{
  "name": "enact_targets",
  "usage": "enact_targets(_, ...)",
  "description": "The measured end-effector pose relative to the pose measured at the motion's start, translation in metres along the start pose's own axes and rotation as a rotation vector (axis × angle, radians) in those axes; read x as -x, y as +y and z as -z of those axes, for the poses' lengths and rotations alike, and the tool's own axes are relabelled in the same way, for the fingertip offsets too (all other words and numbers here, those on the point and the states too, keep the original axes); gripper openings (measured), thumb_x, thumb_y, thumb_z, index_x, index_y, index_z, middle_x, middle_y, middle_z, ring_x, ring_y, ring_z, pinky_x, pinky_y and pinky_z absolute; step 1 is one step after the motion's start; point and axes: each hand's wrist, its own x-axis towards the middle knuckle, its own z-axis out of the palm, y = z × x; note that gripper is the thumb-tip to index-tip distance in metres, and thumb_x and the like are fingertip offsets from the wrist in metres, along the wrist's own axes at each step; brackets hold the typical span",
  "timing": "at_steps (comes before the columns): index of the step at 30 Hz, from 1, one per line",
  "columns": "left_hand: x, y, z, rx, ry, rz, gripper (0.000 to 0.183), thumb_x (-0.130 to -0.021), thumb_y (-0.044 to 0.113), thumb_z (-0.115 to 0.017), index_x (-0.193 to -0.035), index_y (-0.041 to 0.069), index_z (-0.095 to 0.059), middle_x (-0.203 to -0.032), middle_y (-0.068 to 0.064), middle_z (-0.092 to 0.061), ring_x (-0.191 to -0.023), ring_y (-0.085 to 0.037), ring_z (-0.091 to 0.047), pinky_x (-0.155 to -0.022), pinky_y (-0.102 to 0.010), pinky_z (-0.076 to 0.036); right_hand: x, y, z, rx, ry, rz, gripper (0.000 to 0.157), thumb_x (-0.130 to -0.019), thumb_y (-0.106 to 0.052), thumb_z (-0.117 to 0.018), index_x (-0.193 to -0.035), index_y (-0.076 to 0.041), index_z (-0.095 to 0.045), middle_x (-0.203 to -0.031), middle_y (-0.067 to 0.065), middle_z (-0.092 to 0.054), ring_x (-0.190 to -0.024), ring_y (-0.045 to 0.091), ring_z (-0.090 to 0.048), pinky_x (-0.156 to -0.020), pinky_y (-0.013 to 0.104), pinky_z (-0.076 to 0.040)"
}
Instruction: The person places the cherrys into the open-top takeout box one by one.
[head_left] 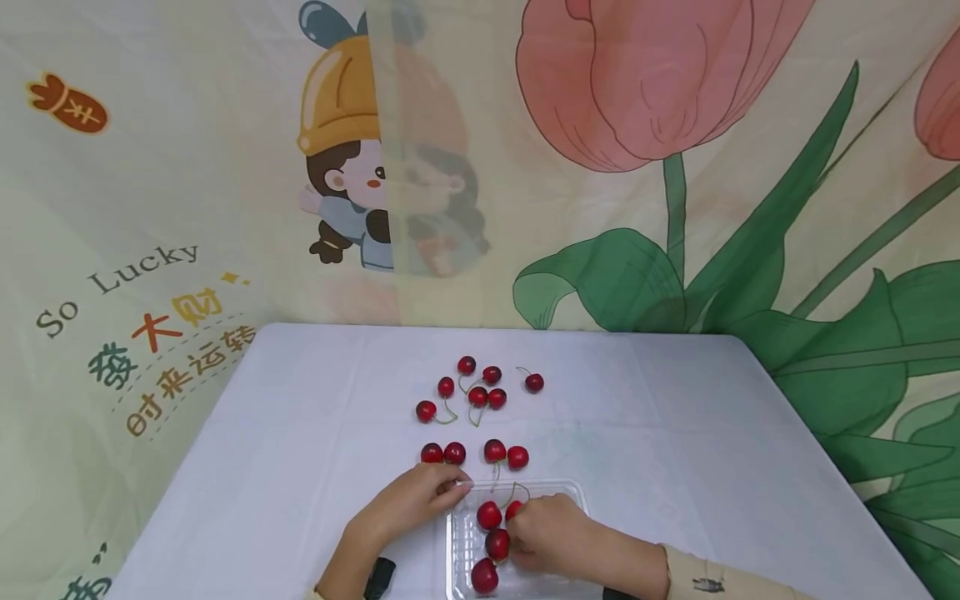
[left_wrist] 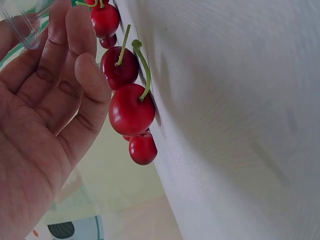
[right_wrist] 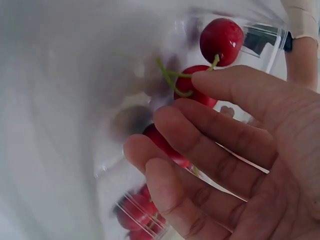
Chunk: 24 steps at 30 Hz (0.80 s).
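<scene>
A clear plastic tray (head_left: 581, 496) sits at the table's near edge, with several red cherries (head_left: 485, 576) inside. My left hand (head_left: 423, 500) is at its far left corner; in the left wrist view the thumb and fingers pinch the tray's corner (left_wrist: 30, 32). Over the tray reaches my right hand (head_left: 551, 533), fingers loosely bent. In the right wrist view, its thumb and forefinger tips are right at a stemmed cherry (right_wrist: 207, 101), and another cherry (right_wrist: 221, 42) lies beyond the thumb. The right hand partly hides a cherry (head_left: 513, 510) in the head view.
Just past the tray are two pairs of cherries, one left (head_left: 454, 452) and one right (head_left: 517, 457). Several more, such as a cherry (head_left: 426, 412) with a curved stem, are scattered farther back on the white table (head_left: 675, 433). One cherry (head_left: 534, 382) lies apart. Printed cloth (head_left: 465, 300) hangs behind.
</scene>
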Motion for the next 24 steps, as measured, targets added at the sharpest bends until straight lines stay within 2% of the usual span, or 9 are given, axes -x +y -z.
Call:
enact_targets(6, 0.0, -0.001, 0.0, 0.004, -0.002, 0.005, 0.022, -0.097, 0.024, -0.061, -0.104, 0.006, -0.072, -0.077, 0.008, -0.063, -0.066, 0.0, -0.051, -0.063, -0.02, -0.047, 0.005, 0.003, 0.012, -0.076, 0.011, 0.0, 0.007, -0.079, -0.023, -0.078, -0.079, -0.018, -0.073, -0.064, -0.014, -0.059, -0.055, -0.001, -0.043, -0.051, 0.017, -0.038)
enact_targets(10, 0.0, -0.001, 0.0, 0.004, -0.008, 0.001, 0.022, -0.098, 0.024, -0.06, -0.104, 0.006, -0.072, -0.078, 0.006, -0.064, -0.067, 0.001, -0.051, -0.064, -0.02, -0.047, 0.011, 0.005, 0.027, -0.145, 0.041, 0.0, 0.007, -0.08, -0.024, -0.079, -0.081, -0.018, -0.075, -0.072, -0.013, -0.065, -0.061, -0.002, -0.049, -0.056, 0.017, -0.043)
enact_targets(16, -0.002, 0.001, 0.001, 0.017, -0.008, -0.003, 0.023, -0.098, 0.025, -0.06, -0.104, 0.006, -0.072, -0.078, 0.004, -0.064, -0.067, 0.0, -0.051, -0.064, -0.02, -0.047, 0.014, 0.013, 0.052, -0.235, 0.128, -0.034, 0.011, -0.08, -0.026, -0.08, -0.084, -0.016, -0.076, -0.076, -0.007, -0.07, -0.064, 0.0, -0.055, -0.057, 0.018, -0.046)
enact_targets(24, 0.0, -0.001, 0.0, 0.024, -0.011, 0.005, 0.023, -0.098, 0.025, -0.059, -0.103, 0.006, -0.072, -0.077, 0.007, -0.063, -0.067, 0.0, -0.051, -0.064, -0.02, -0.048, 0.018, 0.039, 0.078, -0.202, 0.301, -0.06, 0.01, -0.081, -0.023, -0.079, -0.083, -0.014, -0.075, -0.073, -0.008, -0.067, -0.065, 0.006, -0.058, -0.056, 0.019, -0.046)
